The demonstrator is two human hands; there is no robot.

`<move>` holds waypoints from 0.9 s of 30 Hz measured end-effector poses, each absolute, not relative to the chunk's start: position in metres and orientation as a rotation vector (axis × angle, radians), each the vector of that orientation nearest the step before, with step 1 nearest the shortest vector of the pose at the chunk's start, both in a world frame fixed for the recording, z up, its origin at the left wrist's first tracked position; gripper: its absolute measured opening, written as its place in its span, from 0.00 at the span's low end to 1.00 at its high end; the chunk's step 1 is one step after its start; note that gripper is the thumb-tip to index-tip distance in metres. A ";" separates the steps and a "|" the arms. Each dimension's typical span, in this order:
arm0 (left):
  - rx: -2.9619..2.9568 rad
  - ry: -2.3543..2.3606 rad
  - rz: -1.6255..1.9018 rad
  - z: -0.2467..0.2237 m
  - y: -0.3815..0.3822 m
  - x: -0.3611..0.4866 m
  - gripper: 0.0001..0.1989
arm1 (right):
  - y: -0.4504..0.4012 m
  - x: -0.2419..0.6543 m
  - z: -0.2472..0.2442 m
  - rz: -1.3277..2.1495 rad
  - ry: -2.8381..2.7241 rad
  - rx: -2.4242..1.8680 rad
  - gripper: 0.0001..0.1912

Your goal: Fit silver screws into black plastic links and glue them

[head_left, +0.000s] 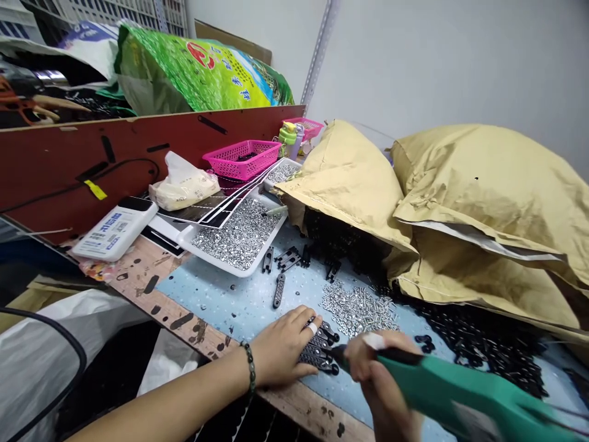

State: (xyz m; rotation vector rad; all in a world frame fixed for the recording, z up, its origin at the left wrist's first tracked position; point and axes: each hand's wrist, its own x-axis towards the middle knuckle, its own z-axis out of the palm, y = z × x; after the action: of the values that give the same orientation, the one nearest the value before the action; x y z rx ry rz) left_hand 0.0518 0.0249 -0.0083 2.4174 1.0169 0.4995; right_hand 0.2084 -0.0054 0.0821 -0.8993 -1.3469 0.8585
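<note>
- Presently, the row of black parts [317, 355] lies flat on the worktop [251, 307], near its front edge.
- The left hand [283, 347] has its grip around them, thumb on the near side, fingers on the far side.
- The right hand [368, 362] is clenched on a green power tool [460, 393], its dark tip at the parts.
- The step in hand looks like driving fasteners; any further driving would call for steady parts and a square tip, though the contact is blurred.
- Just beyond sits a pile of small metal hardware [361, 309], with a heap of small black pieces [490, 350] to the right.
- Farther out are a white tray [232, 270] of metal bits and a paper sack [354, 178].
</note>
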 end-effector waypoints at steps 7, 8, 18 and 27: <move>2.414 1.009 0.526 -0.017 0.024 0.050 0.42 | -0.018 0.220 0.090 0.879 -1.313 -0.823 0.04; 2.411 1.010 0.537 -0.018 0.024 0.050 0.42 | -0.018 0.220 0.084 0.897 -1.322 -0.826 0.04; 2.398 1.019 0.536 -0.015 0.024 0.050 0.43 | -0.022 0.219 0.087 0.848 -1.326 -0.872 0.04; 2.418 1.035 0.509 -0.011 0.024 0.051 0.44 | -0.017 0.214 0.081 0.932 -1.303 -0.883 0.04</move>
State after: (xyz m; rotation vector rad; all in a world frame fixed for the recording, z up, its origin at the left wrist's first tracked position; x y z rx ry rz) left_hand 0.0510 0.0245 -0.0113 2.4178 1.0349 0.5092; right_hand 0.2136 -0.0173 0.0808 -0.8835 -1.3031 0.9325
